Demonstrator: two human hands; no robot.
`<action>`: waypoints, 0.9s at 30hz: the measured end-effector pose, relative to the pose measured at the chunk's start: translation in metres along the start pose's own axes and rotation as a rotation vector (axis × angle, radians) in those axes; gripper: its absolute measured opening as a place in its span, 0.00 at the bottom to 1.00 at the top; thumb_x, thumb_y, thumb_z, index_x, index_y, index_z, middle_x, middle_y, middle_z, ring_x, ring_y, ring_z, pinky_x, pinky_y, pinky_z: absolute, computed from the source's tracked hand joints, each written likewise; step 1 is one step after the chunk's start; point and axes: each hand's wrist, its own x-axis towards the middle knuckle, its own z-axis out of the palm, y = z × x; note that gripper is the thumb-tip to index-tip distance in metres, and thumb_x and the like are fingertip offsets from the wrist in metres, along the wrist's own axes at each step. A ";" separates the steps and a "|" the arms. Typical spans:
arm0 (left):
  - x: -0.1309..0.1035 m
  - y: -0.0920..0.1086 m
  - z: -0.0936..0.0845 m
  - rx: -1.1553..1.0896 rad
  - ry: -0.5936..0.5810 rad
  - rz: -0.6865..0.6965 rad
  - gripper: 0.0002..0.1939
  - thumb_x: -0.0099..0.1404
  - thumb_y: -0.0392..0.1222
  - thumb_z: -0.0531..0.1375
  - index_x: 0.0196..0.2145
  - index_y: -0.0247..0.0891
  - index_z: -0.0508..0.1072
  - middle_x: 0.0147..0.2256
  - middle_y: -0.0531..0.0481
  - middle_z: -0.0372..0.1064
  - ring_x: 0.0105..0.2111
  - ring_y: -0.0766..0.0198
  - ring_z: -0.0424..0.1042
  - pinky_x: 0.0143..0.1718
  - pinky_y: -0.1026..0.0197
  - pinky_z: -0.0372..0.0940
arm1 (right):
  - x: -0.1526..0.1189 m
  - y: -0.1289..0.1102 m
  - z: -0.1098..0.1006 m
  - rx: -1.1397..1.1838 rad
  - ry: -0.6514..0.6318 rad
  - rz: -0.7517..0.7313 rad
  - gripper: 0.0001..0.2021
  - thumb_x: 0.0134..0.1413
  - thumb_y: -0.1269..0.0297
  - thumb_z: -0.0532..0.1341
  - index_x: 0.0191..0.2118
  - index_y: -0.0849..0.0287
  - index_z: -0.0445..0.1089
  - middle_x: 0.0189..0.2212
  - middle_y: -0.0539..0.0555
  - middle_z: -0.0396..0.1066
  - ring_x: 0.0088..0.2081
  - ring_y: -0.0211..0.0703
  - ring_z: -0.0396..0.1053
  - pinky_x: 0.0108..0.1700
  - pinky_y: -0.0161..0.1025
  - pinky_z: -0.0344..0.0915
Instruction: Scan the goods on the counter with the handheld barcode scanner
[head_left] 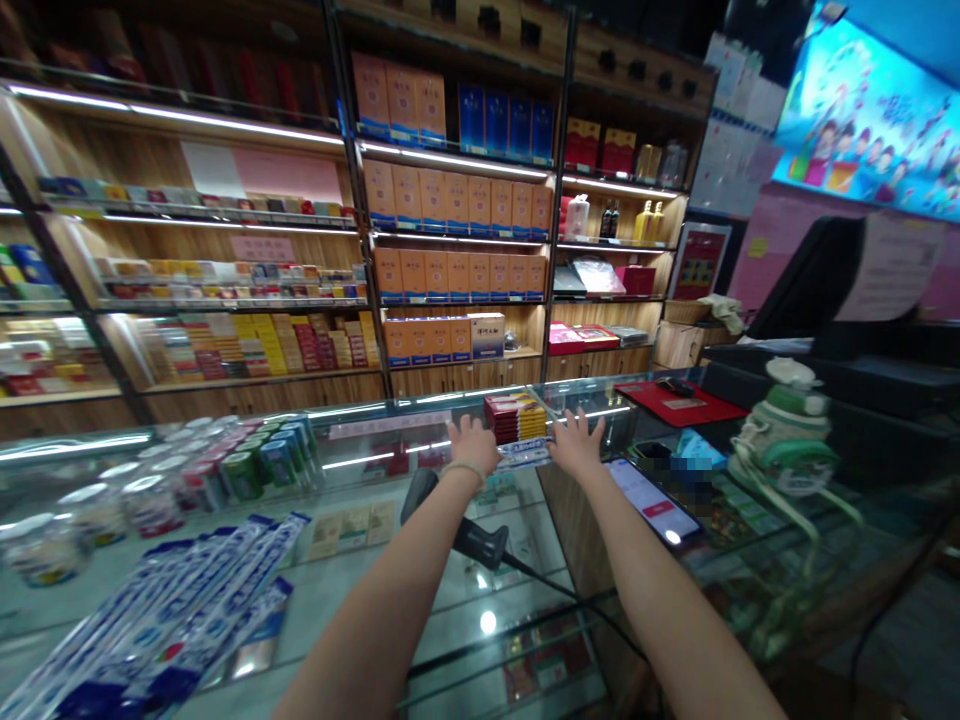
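Observation:
My left hand (472,447) reaches over the glass counter with its fingers apart. Beside it, my right hand (577,438) is also open, fingers spread. A narrow blue-and-white packet (525,453) lies between the two hands, its ends close to my thumbs; whether they touch it I cannot tell. Just behind stands a stack of small red and yellow packs (517,415), near my left fingertips. Under my left forearm, partly hidden, a black handheld barcode scanner (480,543) rests on the glass, with its cable running to the right.
Long blue-and-white packets (172,620) fan out at left, near jars (154,503) and small cans (277,460). A lit phone (652,500), a green bottle (787,430), a red mat (679,400) and a monitor (802,280) are at right. Stocked shelves (457,235) line the wall.

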 end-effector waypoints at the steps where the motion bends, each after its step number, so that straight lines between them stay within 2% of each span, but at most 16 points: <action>1: 0.000 0.000 0.000 0.002 0.006 0.001 0.23 0.63 0.54 0.63 0.52 0.41 0.78 0.61 0.36 0.66 0.67 0.39 0.51 0.65 0.33 0.47 | 0.000 0.000 0.000 0.002 0.024 -0.004 0.19 0.64 0.60 0.58 0.58 0.57 0.71 0.71 0.63 0.53 0.73 0.62 0.42 0.67 0.73 0.35; 7: -0.003 -0.001 -0.006 0.006 0.051 0.019 0.17 0.64 0.48 0.63 0.49 0.42 0.80 0.60 0.36 0.67 0.67 0.39 0.51 0.65 0.34 0.46 | -0.002 0.001 -0.002 0.013 0.132 -0.010 0.12 0.65 0.64 0.58 0.49 0.54 0.76 0.67 0.58 0.61 0.71 0.59 0.47 0.67 0.71 0.39; 17: -0.013 -0.013 -0.025 0.009 0.137 0.029 0.11 0.65 0.44 0.62 0.43 0.44 0.82 0.61 0.41 0.68 0.67 0.40 0.51 0.65 0.35 0.48 | -0.002 -0.005 -0.004 0.060 0.266 -0.019 0.10 0.67 0.63 0.57 0.47 0.54 0.75 0.66 0.57 0.63 0.69 0.57 0.49 0.66 0.70 0.39; 27: -0.028 -0.038 -0.055 -0.030 0.251 0.024 0.08 0.65 0.46 0.63 0.38 0.48 0.82 0.64 0.49 0.64 0.68 0.43 0.49 0.66 0.35 0.46 | -0.006 -0.022 -0.026 0.119 0.391 -0.066 0.11 0.67 0.63 0.55 0.43 0.53 0.76 0.64 0.55 0.66 0.67 0.55 0.51 0.66 0.68 0.36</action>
